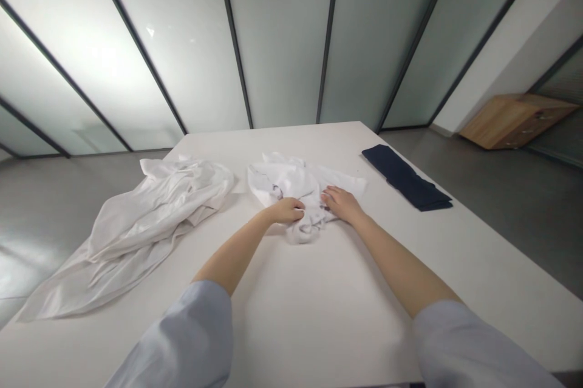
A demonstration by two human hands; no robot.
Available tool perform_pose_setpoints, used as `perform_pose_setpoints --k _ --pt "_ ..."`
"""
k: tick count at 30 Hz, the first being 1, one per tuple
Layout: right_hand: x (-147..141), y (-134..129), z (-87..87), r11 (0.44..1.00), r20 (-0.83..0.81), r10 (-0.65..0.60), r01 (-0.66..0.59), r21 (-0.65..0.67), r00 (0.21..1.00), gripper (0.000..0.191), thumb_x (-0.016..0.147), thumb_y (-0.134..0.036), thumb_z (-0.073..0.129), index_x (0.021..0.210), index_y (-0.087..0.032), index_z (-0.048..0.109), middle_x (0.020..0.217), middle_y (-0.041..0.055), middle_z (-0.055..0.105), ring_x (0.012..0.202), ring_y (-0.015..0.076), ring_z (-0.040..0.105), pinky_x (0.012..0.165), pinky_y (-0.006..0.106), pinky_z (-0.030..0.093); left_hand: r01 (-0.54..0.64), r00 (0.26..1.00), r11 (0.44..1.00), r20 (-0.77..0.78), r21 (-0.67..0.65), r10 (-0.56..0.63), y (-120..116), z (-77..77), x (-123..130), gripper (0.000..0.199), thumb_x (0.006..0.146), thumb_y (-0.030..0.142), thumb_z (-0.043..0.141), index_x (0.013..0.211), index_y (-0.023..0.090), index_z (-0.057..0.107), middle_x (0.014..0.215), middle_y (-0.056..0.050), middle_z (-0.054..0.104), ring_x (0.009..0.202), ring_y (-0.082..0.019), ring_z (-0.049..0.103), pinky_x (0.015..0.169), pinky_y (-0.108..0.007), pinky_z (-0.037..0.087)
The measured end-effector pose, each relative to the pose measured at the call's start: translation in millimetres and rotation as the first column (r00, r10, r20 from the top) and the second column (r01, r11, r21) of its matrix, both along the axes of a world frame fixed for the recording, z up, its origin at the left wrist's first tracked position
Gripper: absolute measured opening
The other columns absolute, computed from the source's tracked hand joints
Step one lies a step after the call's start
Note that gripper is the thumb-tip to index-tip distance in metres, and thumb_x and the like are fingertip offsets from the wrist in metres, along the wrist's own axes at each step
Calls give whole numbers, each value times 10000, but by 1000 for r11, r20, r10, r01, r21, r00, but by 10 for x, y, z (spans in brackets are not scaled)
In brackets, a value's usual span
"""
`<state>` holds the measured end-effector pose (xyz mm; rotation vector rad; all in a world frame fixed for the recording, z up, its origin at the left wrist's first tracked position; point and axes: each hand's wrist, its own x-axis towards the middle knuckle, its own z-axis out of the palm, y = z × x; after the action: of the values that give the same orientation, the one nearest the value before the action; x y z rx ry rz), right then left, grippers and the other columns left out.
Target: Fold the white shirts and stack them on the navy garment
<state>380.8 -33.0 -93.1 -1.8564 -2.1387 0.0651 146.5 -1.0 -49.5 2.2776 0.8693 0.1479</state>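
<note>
A crumpled white garment [294, 178] lies bunched in the middle of the table, its exact kind hard to make out among the folds. On its near left side, my left hand [288, 211] is closed, with fingers curled into the fabric. My right hand [341, 203] rests on the garment's right side, palm down, fingers stretched out and slightly apart. Between the two hands, a rolled fold of the cloth bulges towards me. Small dark marks show on the fabric near my left hand.
A larger heap of white cloth [159, 212] spreads over the left edge of the white table [314, 315]. Folded dark navy fabric [405, 178] lies near the right edge. Frosted glass panels [277, 42] stand behind, and a wooden cabinet [505, 121] is on the floor at right.
</note>
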Motion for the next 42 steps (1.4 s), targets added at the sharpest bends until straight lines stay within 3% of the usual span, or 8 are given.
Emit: perform_pose_setpoints --k 7,10,12,19,27,32,38,42 --pt "-52 -49 133 977 39 -205 207 -58 978 469 1002 -441 279 1181 -215 649 1315 103 596 1203 259 529 951 391 409 -372 821 740 -173 561 544 316 9 -631 273 776 141 499 951 188 704 1117 -110 691 1147 -283 565 1031 -428 367" --pt "-43 -34 138 970 47 -239 240 -33 970 493 1001 -459 262 1153 -218 665 1263 103 627 1137 271 553 904 391 422 -528 815 656 105 539 570 240 -72 -718 383 838 166 419 1152 184 639 1175 -103 665 1135 -252 573 996 -389 414" --pt "-30 -24 127 969 56 -245 245 -5 968 497 996 -472 270 1158 -222 667 1254 108 630 1125 277 553 891 389 425 -527 847 695 232 490 478 143 -145 -693 413 857 244 439 1239 181 583 1201 -101 651 1132 -247 574 981 -374 431" --pt "10 -62 202 963 41 -253 256 -89 967 550 989 -531 257 1106 -209 687 1054 105 706 1013 249 634 842 337 425 -358 925 795 68 490 375 7 -286 -603 303 766 216 551 1057 203 639 1057 -91 665 1062 -267 574 948 -404 426" --pt "69 -61 184 989 10 -145 146 -25 989 415 991 -388 318 931 -191 678 1061 96 681 1042 209 596 859 283 415 -805 586 498 292 323 756 261 -348 -937 343 721 101 493 1034 175 612 1034 -121 651 1010 -282 592 872 -407 457" --pt "60 -72 87 993 1 -112 112 -37 994 311 940 -365 440 1129 -182 605 1148 112 654 1078 225 590 907 314 424 -892 451 341 544 297 708 239 -311 -985 452 738 125 470 1183 169 539 1146 -125 620 1117 -260 554 992 -403 407" --pt "-15 -62 15 975 66 -209 213 -65 976 455 921 -467 462 1275 -194 542 1446 162 456 1329 336 397 1039 506 344 -566 819 570 328 595 471 -35 -209 -705 429 835 316 539 1251 208 545 1389 -116 509 1299 -277 433 1117 -439 264" --pt "-56 -94 51 973 122 -212 221 -70 970 509 865 -536 540 1254 -209 562 1406 175 483 1297 348 414 1024 524 343 -338 927 739 71 583 368 -73 -241 -631 659 794 478 623 1377 214 466 1311 -124 568 1266 -296 467 1141 -485 212"
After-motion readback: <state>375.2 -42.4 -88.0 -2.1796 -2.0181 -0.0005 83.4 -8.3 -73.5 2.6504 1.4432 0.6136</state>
